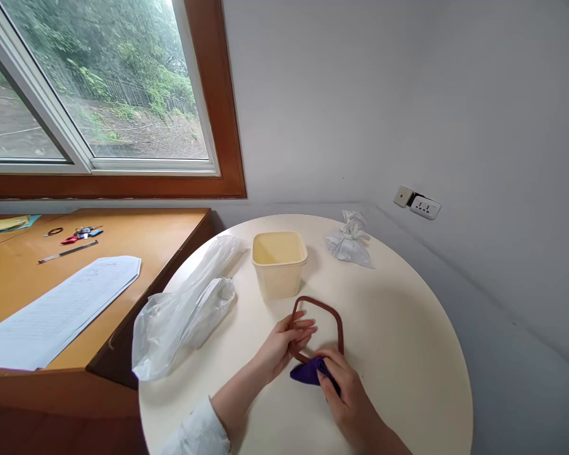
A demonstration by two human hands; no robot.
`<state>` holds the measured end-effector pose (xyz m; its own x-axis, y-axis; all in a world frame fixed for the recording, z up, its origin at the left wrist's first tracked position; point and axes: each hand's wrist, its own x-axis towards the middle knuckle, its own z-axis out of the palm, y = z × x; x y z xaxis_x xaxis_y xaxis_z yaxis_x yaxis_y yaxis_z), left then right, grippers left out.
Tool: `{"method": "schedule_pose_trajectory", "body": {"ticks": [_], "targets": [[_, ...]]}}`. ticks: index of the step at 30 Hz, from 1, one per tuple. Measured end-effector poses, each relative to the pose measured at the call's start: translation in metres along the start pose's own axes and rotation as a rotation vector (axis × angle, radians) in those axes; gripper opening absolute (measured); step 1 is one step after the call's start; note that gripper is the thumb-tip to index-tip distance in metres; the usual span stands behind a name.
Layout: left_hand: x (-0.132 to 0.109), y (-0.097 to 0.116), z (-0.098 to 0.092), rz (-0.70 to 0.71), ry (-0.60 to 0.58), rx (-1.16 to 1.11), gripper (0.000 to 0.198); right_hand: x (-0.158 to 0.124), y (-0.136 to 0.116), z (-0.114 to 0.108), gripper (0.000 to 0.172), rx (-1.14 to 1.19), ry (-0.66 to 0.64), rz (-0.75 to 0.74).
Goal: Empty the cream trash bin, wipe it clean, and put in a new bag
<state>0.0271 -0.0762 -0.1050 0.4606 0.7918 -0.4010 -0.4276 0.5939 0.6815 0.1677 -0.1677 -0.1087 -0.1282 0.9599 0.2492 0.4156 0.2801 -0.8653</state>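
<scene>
A brown, rounded-square ring, like the rim of a small bin, is held up over the near part of the round table. My left hand is closed on its left side, thumb and fingers around the bar. My right hand grips a folded purple cloth against the ring's near edge; the fingers partly hide the cloth and that corner. Just beyond the ring stands a cream plastic bin, upright with its open top showing.
On the round white table, crumpled clear plastic bags lie left and a knotted white bag sits at the back right. A wooden desk at left carries papers, a pen and keys. Walls stand behind and right.
</scene>
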Motion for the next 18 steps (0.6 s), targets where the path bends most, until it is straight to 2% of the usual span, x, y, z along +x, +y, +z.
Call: {"method": "schedule_pose_trajectory", "body": {"ticks": [3,6,9,11,13,18], "targets": [[-0.001,0.004,0.002,-0.019,0.033,-0.027,0.047,0.006,0.000,-0.003,0.029,0.190,0.061,0.169],[-0.001,0.007,0.001,-0.031,0.038,-0.048,0.051,0.021,0.003,-0.021,0.036,0.385,0.278,0.409],[0.002,0.007,-0.003,-0.054,0.033,-0.073,0.044,0.045,0.007,-0.042,0.041,0.455,0.477,0.503],[0.003,0.007,-0.005,-0.076,0.026,-0.095,0.036,0.063,0.009,-0.048,0.043,0.412,0.455,0.444],[0.005,0.007,-0.007,-0.096,0.007,-0.119,0.034,0.080,0.014,-0.042,0.045,0.317,0.370,0.338],[0.005,0.009,-0.007,-0.126,-0.052,-0.205,0.034,0.099,0.024,0.006,0.037,0.016,0.098,0.128]]}}
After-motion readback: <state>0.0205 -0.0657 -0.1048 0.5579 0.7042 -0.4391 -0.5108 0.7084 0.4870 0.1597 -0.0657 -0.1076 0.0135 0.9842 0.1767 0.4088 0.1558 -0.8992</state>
